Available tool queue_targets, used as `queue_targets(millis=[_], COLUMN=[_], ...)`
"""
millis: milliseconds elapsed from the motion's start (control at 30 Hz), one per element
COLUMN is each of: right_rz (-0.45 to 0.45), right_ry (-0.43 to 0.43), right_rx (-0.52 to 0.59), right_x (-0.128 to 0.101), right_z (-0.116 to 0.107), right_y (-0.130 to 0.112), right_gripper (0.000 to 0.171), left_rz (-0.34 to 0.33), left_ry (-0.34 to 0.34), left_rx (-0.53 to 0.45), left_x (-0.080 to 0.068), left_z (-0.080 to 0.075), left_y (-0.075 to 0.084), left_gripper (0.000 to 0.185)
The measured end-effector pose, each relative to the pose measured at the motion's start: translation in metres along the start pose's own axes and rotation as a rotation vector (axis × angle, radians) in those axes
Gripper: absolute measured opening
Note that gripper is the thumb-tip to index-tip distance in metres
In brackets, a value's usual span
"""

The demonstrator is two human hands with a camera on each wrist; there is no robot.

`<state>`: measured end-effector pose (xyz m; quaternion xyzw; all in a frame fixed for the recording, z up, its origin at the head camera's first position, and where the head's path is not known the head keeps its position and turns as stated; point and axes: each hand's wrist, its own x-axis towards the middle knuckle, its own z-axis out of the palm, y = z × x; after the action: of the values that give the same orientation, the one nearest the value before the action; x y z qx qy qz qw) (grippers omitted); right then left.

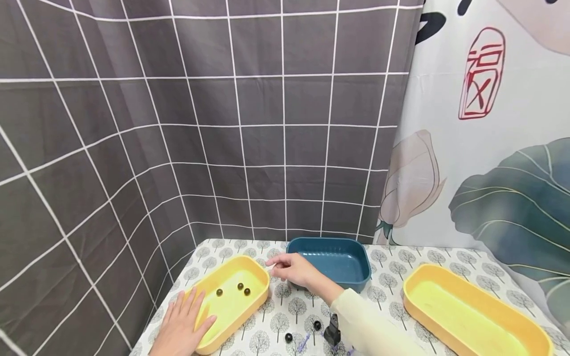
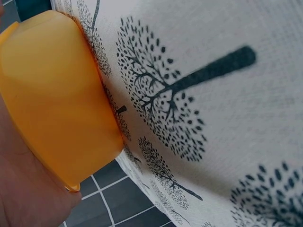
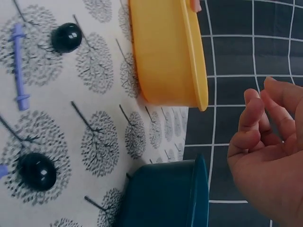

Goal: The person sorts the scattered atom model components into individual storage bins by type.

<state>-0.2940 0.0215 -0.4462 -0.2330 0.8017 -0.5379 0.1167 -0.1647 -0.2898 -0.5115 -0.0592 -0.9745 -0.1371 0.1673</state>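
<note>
1. The left hand (image 1: 180, 324) lies flat, fingers straight, on the near end of the left tray (image 1: 256, 277), grasping nothing.
2. That tray sits at the table's (image 1: 392, 291) left edge, its long axis running from near-left to far-right; 3 beads (image 1: 240, 286) lie inside.
3. The right hand (image 1: 291, 269) hovers between this tray and the blue tub (image 1: 331, 244), fingers loosely curled and empty.
4. 2 dark beads (image 1: 317, 325) lie on the cloth nearby.

Backdrop: dark grey curtain (image 1: 178, 123) with a white grid pattern, hung across the left and rear. Right side: pale curtain (image 1: 490, 148) printed with a green leaf, a pink bud and a red seal mark. Table (image 1: 392, 257) covered by a white cloth with small grey tree motifs, evenly lit
</note>
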Motion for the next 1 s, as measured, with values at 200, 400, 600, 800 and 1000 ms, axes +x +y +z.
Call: queue_targets(millis=[200,400,600,800,1000], right_rz=[-0.043,-0.037,-0.049,-0.040,-0.053], right_ry=[-0.051,-0.076,-0.104,-0.132,-0.162], right_rx=[-0.018,0.003,0.038,0.028,0.055], right_x=[-0.013,-0.028,-0.045,-0.060,-0.073], right_z=[-0.007,-0.017,-0.028,-0.038,-0.046], right_y=[0.005,0.013,0.024,0.035,0.047], right_gripper=[0.029,0.033,0.032,0.034,0.036], left_rz=[-0.002,0.001,-0.001,0.002,-0.016], left_ry=[0.003,0.002,0.000,0.002,-0.024], left_rx=[-0.013,-0.013,0.000,-0.007,-0.024], left_x=[0.000,0.001,0.001,0.000,0.002], left_z=[0.000,0.000,0.000,0.001,-0.001], left_y=[0.000,-0.001,-0.001,-0.001,0.000], left_gripper=[0.071,0.072,0.071,0.071,0.072])
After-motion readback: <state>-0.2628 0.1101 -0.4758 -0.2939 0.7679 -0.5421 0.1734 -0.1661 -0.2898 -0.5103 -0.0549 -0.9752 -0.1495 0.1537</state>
